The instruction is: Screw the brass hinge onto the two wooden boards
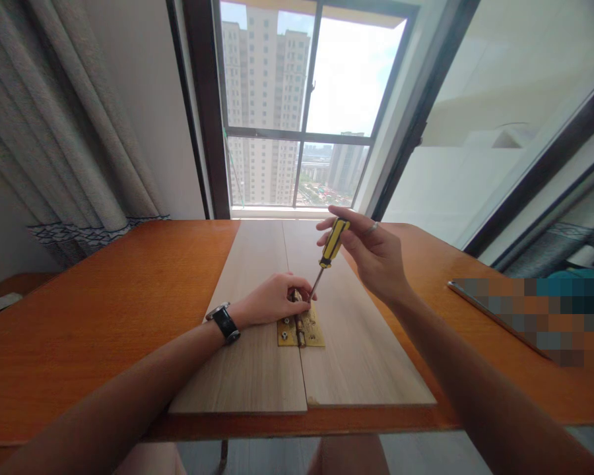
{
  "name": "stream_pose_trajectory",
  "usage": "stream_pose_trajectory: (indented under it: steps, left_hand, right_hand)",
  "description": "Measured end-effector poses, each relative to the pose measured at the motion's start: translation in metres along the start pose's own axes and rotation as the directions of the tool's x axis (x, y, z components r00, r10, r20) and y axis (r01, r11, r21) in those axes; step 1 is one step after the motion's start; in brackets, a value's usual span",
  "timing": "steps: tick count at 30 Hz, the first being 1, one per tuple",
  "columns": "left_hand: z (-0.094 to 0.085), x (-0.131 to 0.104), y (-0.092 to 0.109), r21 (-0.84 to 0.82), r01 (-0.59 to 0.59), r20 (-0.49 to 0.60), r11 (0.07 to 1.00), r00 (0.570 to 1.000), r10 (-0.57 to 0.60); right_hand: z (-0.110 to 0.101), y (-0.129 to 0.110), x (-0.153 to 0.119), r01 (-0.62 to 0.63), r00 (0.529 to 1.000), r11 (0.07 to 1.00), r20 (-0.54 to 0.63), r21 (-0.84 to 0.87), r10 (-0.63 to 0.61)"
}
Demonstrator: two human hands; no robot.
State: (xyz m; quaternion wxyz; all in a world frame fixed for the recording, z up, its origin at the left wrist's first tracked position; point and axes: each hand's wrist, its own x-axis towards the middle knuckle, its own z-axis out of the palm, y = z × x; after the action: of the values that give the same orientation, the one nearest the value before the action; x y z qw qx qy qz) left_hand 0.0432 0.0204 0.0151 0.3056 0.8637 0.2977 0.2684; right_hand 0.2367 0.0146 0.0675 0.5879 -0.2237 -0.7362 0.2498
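Two pale wood boards (247, 376) lie side by side, with a brass hinge (317, 335) across the seam between them. Screw heads show on the hinge's left leaf. My right hand (376, 254) holds a yellow and black screwdriver (332, 243) tilted above the hinge, its shaft pointing down to the right leaf. At the screwdriver's tip, my left hand (277, 298) rests over the far part of the hinge, thumb and fingertips close together. Whatever is between those fingertips is too small to make out.
Under the boards is an orange-brown wooden table (129, 297). A flat, thin-edged object (505, 320), partly pixelated, lies at the right. Beyond the table's far edge stands a window (304, 135), with a grey curtain (69, 112) at the left.
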Motion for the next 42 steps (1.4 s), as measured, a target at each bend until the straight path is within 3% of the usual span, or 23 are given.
stream_pose_trajectory:
  steps: [19, 42]
  left_hand:
    - [-0.005, 0.000, -0.005, -0.071, -0.041, 0.035, 0.997, 0.998, 0.044]
    - [-0.005, -0.001, -0.004, -0.036, -0.069, 0.048, 0.997, 0.996, 0.071]
  right_hand:
    - [0.006, -0.004, 0.000, 0.076, 0.996, 0.997, 0.047, -0.033, -0.075]
    - [0.008, -0.012, -0.002, 0.057, 0.996, 0.998, 0.072, -0.031, -0.055]
